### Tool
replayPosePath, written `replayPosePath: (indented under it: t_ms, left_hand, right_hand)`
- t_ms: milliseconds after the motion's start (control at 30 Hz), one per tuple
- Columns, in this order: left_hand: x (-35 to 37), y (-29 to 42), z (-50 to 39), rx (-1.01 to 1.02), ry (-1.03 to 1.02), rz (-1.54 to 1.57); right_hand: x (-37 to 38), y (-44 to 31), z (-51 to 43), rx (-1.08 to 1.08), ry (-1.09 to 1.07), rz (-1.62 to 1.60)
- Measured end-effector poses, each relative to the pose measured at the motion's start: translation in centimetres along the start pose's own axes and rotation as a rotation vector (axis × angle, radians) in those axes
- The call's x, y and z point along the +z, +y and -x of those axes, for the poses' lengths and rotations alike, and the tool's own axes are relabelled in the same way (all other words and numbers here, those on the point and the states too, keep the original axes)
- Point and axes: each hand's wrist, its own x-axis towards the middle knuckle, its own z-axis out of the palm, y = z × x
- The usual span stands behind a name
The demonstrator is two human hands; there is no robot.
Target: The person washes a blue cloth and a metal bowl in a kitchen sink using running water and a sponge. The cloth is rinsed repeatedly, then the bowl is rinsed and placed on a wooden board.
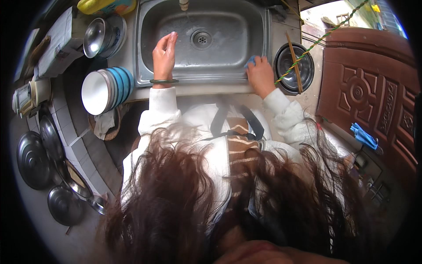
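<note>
In front of me is a stainless steel sink (224,56) with a round drain strainer (201,39) in its floor. My right hand (260,73) presses a blue cloth (252,61) against the sink's near right corner; the fingers hide most of the cloth. Over the left part of the basin, my left hand (165,54) is raised with wet-looking skin and no visible object in it. Its thumb and fingers are drawn together. A dark green bangle (164,81) circles that wrist, close to the sink's front rim.
Stacked blue-and-white bowls (95,93) lean left of the sink, with a metal bowl (95,38) behind them. To the right, chopsticks (294,62) rest across a dark round basin (301,77). A twisted green-yellow cord (316,43) slants above it. A carved brown door (369,89) stands farther right.
</note>
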Motion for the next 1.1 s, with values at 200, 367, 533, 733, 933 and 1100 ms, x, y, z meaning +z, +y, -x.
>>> replayPosePath:
  t_ms: [200,367,533,733,933,1100]
  left_hand:
    - [-2.9,2.8,0.8,0.033,0.051,0.046]
    - [-4.3,3.6,0.6,0.059,-0.003,-0.027]
    - [-4.2,5.0,2.9,0.074,0.006,0.014]
    - [-2.6,4.0,4.0,0.015,-0.035,0.027]
    - [0.7,2.8,4.4,0.006,-0.161,0.014]
    - [2.3,2.5,4.6,0.027,-0.196,-0.014]
  right_hand:
    - [-0.8,-8.7,-6.1,-0.174,-0.008,-0.741]
    - [1.6,-20.8,-8.2,-0.453,0.076,-0.718]
    - [2.7,-25.4,-4.8,-0.443,0.100,-1.017]
    - [4.7,-18.8,-0.7,-0.566,0.081,-0.223]
    - [2.8,-8.9,4.9,-0.227,0.009,-0.208]
    - [2.1,-4.3,8.3,0.201,-0.134,-0.108]
